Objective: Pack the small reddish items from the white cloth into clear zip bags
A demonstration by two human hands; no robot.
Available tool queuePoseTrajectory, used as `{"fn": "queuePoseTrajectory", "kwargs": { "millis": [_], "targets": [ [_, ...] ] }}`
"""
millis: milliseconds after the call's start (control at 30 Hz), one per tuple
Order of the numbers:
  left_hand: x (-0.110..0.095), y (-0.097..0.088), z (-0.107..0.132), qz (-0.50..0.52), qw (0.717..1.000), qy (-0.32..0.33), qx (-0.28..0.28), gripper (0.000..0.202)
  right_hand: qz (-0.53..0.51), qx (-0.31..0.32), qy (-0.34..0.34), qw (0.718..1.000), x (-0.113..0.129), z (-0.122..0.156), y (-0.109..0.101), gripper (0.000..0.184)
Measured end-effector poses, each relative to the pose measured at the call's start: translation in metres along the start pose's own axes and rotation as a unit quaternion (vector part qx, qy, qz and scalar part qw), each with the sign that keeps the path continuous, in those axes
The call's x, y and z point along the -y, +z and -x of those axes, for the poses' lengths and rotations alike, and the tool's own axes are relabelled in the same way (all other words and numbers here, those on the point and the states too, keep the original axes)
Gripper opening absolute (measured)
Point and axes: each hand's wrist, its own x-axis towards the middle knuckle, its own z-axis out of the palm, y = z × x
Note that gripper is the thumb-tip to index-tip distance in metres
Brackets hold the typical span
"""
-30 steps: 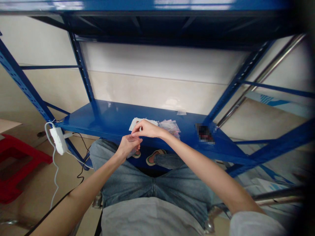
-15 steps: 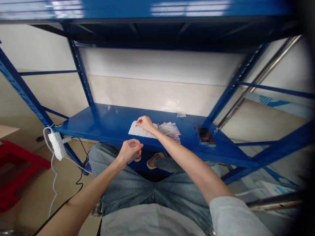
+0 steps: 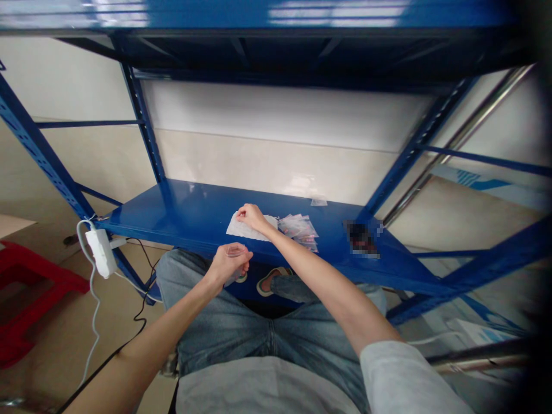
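My left hand [image 3: 230, 264] is closed around a small clear plastic bag [image 3: 233, 278], in front of the shelf's edge and above my lap. The bag's lower part hangs below the fingers. My right hand [image 3: 251, 217] is over a white sheet [image 3: 244, 229], perhaps paper or cloth, lying on the blue shelf. Its fingertips are pinched together close to the sheet, and whatever is between them is too small to make out. Just right of that wrist, a pile of clear plastic bags [image 3: 301, 229] with pinkish contents lies spread on the shelf.
The blue metal shelf [image 3: 194, 198] has upright posts and an upper shelf [image 3: 276, 17] overhead. A single clear bag [image 3: 319, 202] lies near the back edge. At right is a blurred-out dark object [image 3: 361, 237]. A white power strip [image 3: 102, 253] hangs left, beside a red stool [image 3: 38, 299].
My right hand has shifted very slightly over the white sheet, its fingertips still pinched. My left hand keeps its hold on the bag. The view has tilted a little.
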Motion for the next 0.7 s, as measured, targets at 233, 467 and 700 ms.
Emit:
{"fn": "queuePoseTrajectory", "kwargs": {
  "millis": [233,467,700],
  "targets": [
    [0.008,-0.002,-0.006,0.005,1.000,-0.008,0.000,0.034,0.031,0.002,-0.040,0.999,0.005,0.005,-0.019,0.011],
    [0.005,-0.001,-0.002,0.014,1.000,-0.007,-0.001,0.033,0.076,0.017,-0.064,0.995,0.001,0.007,-0.012,0.012],
    [0.004,0.000,-0.003,0.009,1.000,-0.007,0.006,0.034,0.104,-0.001,-0.063,0.993,0.004,0.008,0.001,0.014]
  ]
}}
